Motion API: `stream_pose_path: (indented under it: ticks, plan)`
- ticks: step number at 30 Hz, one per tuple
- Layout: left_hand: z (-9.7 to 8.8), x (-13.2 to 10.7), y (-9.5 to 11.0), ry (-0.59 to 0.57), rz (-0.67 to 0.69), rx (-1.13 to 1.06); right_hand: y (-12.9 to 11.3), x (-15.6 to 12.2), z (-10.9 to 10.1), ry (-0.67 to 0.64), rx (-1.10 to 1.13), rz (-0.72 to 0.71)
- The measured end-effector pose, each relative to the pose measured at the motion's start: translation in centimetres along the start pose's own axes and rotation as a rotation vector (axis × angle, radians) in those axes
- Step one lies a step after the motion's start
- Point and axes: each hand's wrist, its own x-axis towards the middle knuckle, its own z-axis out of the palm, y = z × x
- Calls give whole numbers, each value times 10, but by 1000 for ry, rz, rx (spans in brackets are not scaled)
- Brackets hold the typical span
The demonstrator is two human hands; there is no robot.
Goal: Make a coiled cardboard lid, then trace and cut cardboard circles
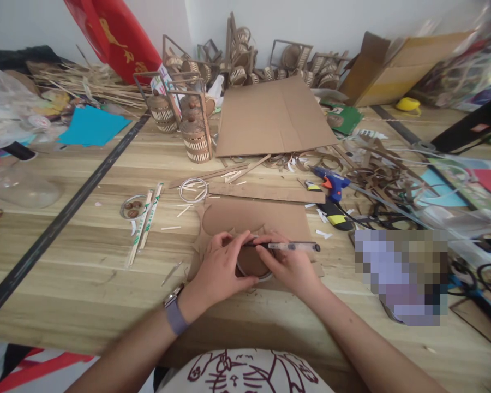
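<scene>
My left hand point(223, 262) curves around the left side of a thin pale ring point(265, 277) that lies on brown cardboard point(249, 212), its thumb along the near rim. In my right hand point(290, 267) is a pen point(298, 246) with a clear barrel, held nearly level. The pen's tip is by the ring's far edge, partly covered by my fingers. Inside the ring shows a brown round surface. Jagged cut edges run along the left of the cardboard, beside my left hand.
To the left lie wrapped chopsticks point(145, 224) and a ring holding small brown pieces point(133, 207). A blue glue gun point(331, 183) and a yellow-black cutter point(337, 215) are at right. Small slatted baskets point(196, 142) stand behind, beside a large cardboard sheet point(274, 117).
</scene>
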Motion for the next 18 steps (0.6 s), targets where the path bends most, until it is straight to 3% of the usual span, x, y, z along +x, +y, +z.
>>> stream_pose_path:
  ticks: [7,13,18]
  plan:
    - [1,0,-2,10,26,-6,-19,-12,-5,-89,12,14]
    - [1,0,-1,4,15,-1,-16,-5,-9,-108,41,137]
    - [2,0,-1,5,6,5,-17,-5,-6,-130,68,150]
